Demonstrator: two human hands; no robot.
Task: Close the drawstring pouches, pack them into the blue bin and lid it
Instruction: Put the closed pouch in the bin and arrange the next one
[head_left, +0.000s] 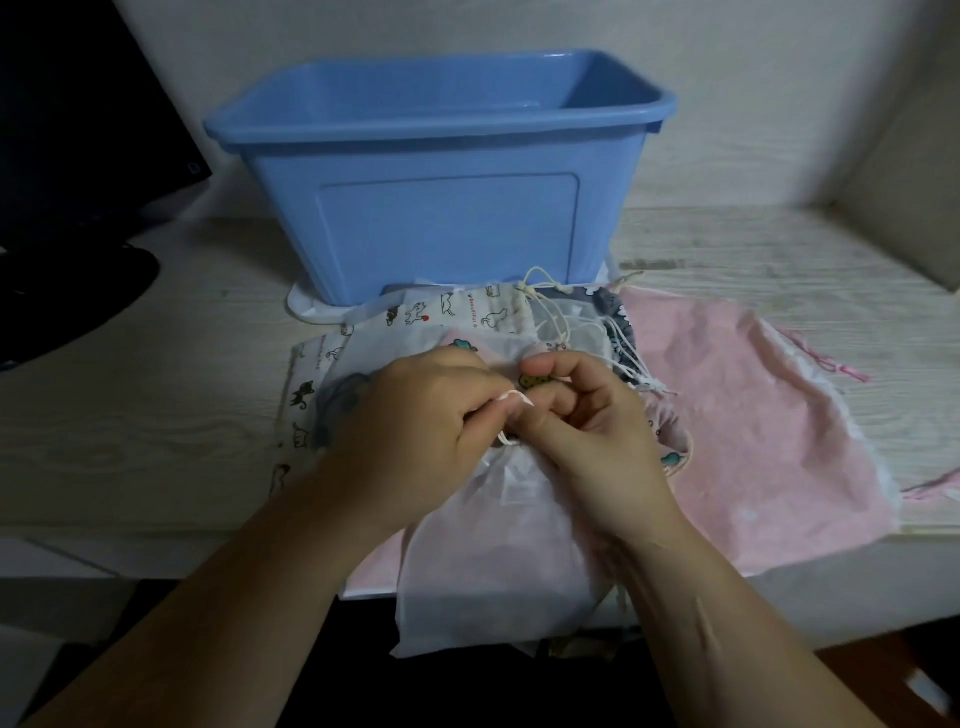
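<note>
A blue bin (441, 234) stands open at the back of the table, resting on a white lid (306, 309). In front of it lies a heap of drawstring pouches: a cat-print one (467, 309), a dark one (605, 304) and a large pink one (753, 415). A sheer white pouch (483, 561) hangs over the table's front edge. My left hand (415, 431) pinches its white cord at the gathered mouth. My right hand (582, 431) grips the pouch's neck right beside it, fingers curled.
A black monitor (78, 130) and its round base (62, 296) stand at the left. A beige cushion (904, 182) leans at the right. Loose white cords (561, 312) trail between the bin and my hands. Pink cords (841, 366) stick out past the pink pouch.
</note>
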